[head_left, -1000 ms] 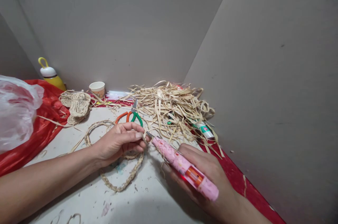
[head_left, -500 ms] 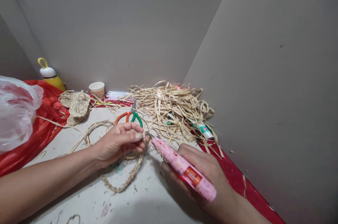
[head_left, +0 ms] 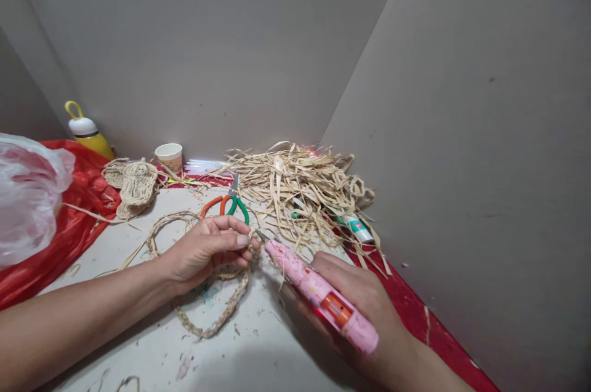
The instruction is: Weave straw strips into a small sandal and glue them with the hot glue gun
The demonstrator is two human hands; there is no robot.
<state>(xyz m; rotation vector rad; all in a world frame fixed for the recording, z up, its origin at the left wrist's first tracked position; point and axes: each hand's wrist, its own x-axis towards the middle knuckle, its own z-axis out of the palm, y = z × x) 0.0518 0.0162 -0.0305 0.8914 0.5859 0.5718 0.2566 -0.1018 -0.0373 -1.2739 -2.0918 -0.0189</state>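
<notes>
Between thumb and fingers, my left hand [head_left: 215, 247] pinches the end of a braided straw cord [head_left: 228, 312]. The rest of that cord loops down onto the table and partly under my wrist. My right hand [head_left: 355, 300] is wrapped round a pink hot glue gun [head_left: 318, 287], its dark nozzle pointing up and left. The nozzle tip is at the pinched cord end; whether it touches cannot be made out. Just beyond my left fingers lie scissors [head_left: 234, 198] with orange and green handles.
A heap of dry straw strips [head_left: 300, 189] lies at the back, with a white-and-green tube [head_left: 359, 229] at its right. Further left are a paper cup [head_left: 168, 158], a coiled straw piece [head_left: 136, 186], a yellow bottle [head_left: 95, 136] and red and white plastic bags [head_left: 87, 201]. Grey panels rise behind and right.
Almost nothing differs. Both hands, the glue gun and the cord stay in place, with only a very slight shift of the pinched cord end at the nozzle.
</notes>
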